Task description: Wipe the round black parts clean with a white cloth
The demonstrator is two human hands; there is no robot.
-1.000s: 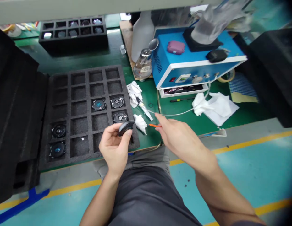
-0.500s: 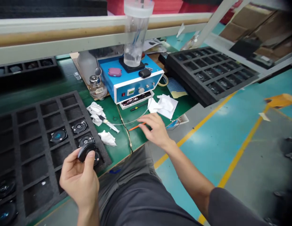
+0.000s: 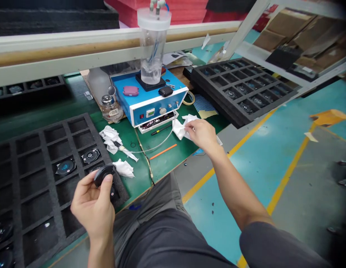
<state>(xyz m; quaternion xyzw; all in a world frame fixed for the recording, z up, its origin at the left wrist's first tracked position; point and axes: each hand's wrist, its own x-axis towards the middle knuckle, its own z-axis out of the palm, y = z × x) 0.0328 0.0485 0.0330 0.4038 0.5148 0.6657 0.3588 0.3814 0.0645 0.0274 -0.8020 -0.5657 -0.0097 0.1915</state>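
Note:
My left hand [image 3: 94, 204] is closed around a round black part [image 3: 102, 175], tilted between thumb and fingers above the near right corner of a black foam tray [image 3: 59, 178]. Similar parts lie in some compartments, among them one with a blue centre [image 3: 66, 167] and another [image 3: 90, 155] beside it. At the right end of the bench, my right hand [image 3: 202, 134] pinches the edge of a crumpled white tissue [image 3: 178, 130]. An orange stick [image 3: 163, 152] lies on the green bench mat, left of and nearer than that hand.
A blue machine box [image 3: 158, 108] carries a clear cylinder [image 3: 152, 56]. Left of it stands a glass bottle [image 3: 111, 109]. A syringe [image 3: 129, 153] with a thin tube lies near crumpled tissues [image 3: 124, 168]. Another foam tray [image 3: 217, 96] holds parts at the right, beneath a shelf rail [image 3: 78, 56].
My right hand has moved right and away from me, from beside the orange stick to the white tissue. My left hand still holds the round black part, nearly in place.

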